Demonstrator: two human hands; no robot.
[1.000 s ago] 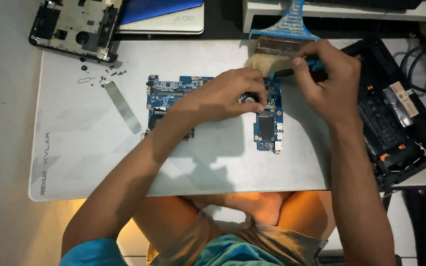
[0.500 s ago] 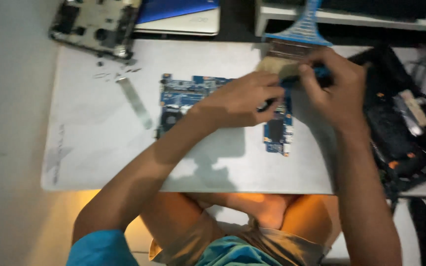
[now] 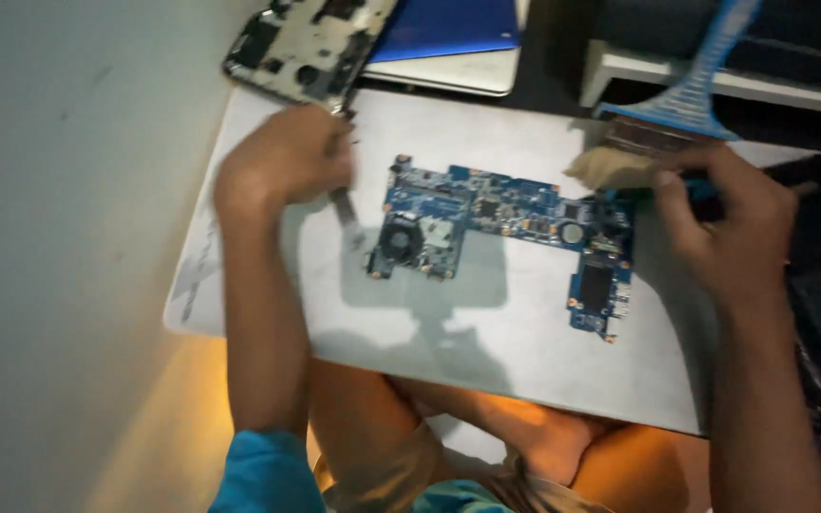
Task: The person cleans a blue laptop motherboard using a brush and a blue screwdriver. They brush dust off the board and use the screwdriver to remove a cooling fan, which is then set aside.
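Grey mat [image 3: 486, 342] on bench, blue circuit board [image 3: 486, 223] lying flat. Left hand [image 3: 282, 157] blurred, fingers curled, grip unclear. Right hand [image 3: 724, 223] fingers holding blue-handled brush [image 3: 677, 109] beside board.

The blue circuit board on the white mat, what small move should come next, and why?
Probably bring the right hand with the blue-handled paintbrush down onto the blue circuit board. The bristles sit just off the board's upper right corner, the board lies bare on the white mat, and the left hand is off to the board's left, apart from it.
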